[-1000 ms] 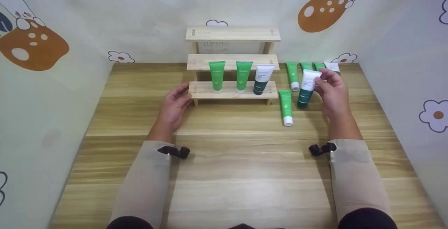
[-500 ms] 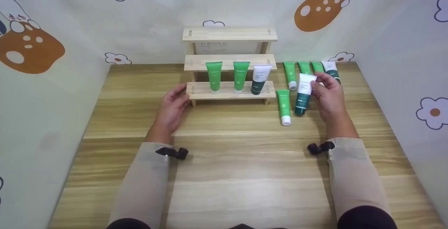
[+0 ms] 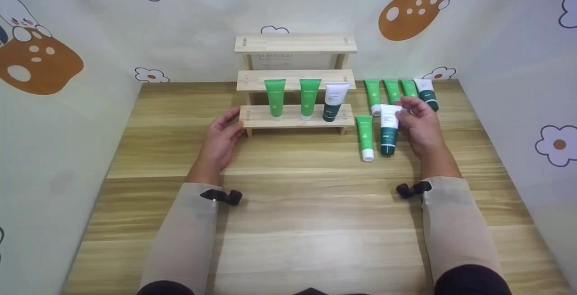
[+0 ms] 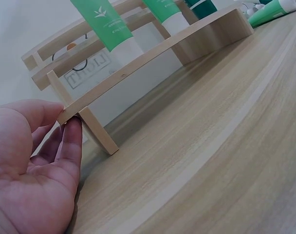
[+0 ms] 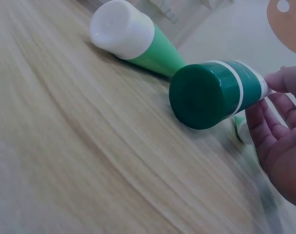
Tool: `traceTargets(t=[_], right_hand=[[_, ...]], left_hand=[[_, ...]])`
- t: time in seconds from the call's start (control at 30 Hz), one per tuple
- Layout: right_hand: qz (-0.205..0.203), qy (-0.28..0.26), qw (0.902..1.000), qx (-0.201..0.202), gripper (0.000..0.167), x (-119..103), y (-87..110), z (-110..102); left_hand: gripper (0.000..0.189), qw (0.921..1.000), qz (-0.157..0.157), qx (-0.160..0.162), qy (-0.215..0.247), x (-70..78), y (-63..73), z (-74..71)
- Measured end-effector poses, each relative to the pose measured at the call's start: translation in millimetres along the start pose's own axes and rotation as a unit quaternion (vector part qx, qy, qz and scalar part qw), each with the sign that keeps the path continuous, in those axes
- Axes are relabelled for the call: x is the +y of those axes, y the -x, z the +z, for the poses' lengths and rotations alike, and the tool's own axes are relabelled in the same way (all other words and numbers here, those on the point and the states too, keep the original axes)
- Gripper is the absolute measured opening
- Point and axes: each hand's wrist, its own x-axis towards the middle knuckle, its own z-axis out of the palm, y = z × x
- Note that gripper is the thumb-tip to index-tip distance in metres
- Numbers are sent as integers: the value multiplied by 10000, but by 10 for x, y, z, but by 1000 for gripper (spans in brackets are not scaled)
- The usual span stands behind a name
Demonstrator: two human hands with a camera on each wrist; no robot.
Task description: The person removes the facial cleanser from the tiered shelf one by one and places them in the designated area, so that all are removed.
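Observation:
My right hand (image 3: 421, 126) pinches a white and dark green squeeze tube (image 3: 389, 130) near its flat white end. In the right wrist view its dark green cap (image 5: 199, 96) points toward the camera, close over the table. A green tube with a white cap (image 3: 365, 138) lies just left of it. At the left end of the wooden three-step rack (image 3: 295, 117), my left hand (image 3: 221, 139) grips the lowest step, thumb on top and fingers below, as the left wrist view shows. Two green tubes (image 3: 275, 99) and one white and dark green tube (image 3: 332, 101) stand cap-down on that step.
Behind my right hand, three green tubes (image 3: 372, 96) and another white and dark green tube (image 3: 426, 93) lie in a row by the back wall. A printed cloth (image 3: 194, 29) covers the walls around the wooden table (image 3: 315, 214).
My right hand has come toward me and slightly left, lowering the white and dark green tube beside the lying green tube. The left hand keeps its grip on the rack.

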Motion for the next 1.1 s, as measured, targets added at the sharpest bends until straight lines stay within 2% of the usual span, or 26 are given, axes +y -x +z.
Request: traceTargets(t=[0.27,0.53,0.73,0.93,1.1], right_hand=[[219,521,9983,-141,47,18,6,9],[171,838,9958,-316,51,65,-18,4],[-33,1202,9917,-451,45,79,-24,28],[1,1607,9864,-357,43,62,-5,43],[87,1663,9858,-204,46,35,4,32]], left_hand=[[53,10000,-49,-1,-56,-8,-15,-5],[54,9999,-100,23,23,-12,-15,-25],[55,10000,-11,-69,47,-11,-22,-32],[57,10000,-24,-93,-6,-21,-26,-34],[56,10000,-18,-42,-5,-25,-29,-29]])
